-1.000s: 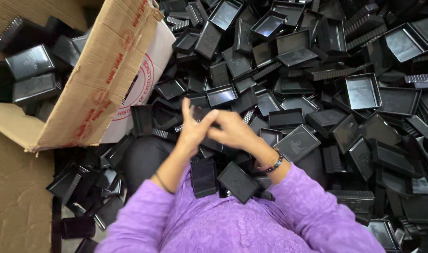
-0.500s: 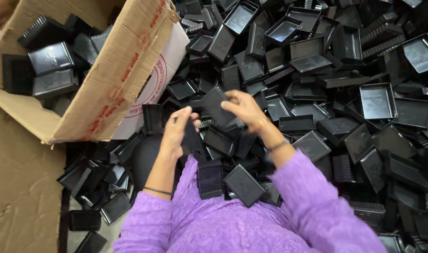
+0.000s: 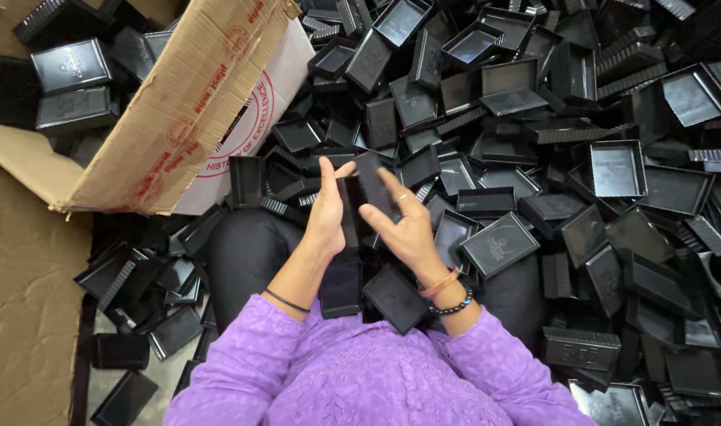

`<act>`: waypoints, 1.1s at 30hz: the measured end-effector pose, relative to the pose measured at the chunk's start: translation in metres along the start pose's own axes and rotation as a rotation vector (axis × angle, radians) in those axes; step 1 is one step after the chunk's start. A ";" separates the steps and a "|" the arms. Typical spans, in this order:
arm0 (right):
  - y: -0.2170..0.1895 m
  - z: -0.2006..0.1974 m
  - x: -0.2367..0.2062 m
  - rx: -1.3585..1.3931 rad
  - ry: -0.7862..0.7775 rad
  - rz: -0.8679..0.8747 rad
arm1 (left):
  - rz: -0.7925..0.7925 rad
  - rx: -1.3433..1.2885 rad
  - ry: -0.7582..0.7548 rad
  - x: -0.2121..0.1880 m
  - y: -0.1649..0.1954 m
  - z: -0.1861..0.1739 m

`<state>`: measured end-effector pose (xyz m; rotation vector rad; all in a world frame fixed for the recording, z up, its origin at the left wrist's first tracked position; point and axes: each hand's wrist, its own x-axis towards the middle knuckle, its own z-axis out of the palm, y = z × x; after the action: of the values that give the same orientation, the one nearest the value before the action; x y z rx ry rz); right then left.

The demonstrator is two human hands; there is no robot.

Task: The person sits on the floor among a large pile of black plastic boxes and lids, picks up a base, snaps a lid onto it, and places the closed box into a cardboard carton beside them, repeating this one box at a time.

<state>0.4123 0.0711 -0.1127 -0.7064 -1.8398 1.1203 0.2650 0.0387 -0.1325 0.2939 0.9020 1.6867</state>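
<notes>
Both my hands meet over my lap on a pair of small black plastic box halves (image 3: 363, 197). My left hand (image 3: 326, 211) grips the tray part from the left side, thumb up. My right hand (image 3: 404, 223) presses the flat lid part against it, fingers spread. The sleeves are purple, with bracelets on the right wrist and a thin band on the left. Two more black box pieces (image 3: 393, 297) lie in my lap just below the hands.
A huge heap of black plastic trays and lids (image 3: 550, 142) covers the floor ahead and to the right. An open cardboard carton (image 3: 179, 118) at the upper left holds closed black boxes (image 3: 70, 71). More loose pieces (image 3: 139, 315) lie at the lower left beside flat cardboard.
My hands drew apart over the pile, took a tray and a lid, and have now come together over my lap with the two parts pressed against each other.
</notes>
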 end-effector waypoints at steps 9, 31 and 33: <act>-0.021 0.011 -0.034 -0.245 -0.102 -0.175 | 0.073 -0.062 0.105 0.011 -0.004 -0.006; 0.018 -0.114 -0.005 -1.122 -0.175 0.045 | 1.517 1.796 0.918 0.027 0.250 -0.072; 0.034 -0.126 -0.004 -1.171 -0.154 0.052 | 1.377 1.488 0.467 0.030 0.195 -0.060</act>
<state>0.5255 0.1358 -0.1147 -1.3173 -2.5591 -0.0091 0.0782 0.0298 -0.0449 1.8968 2.5966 1.8245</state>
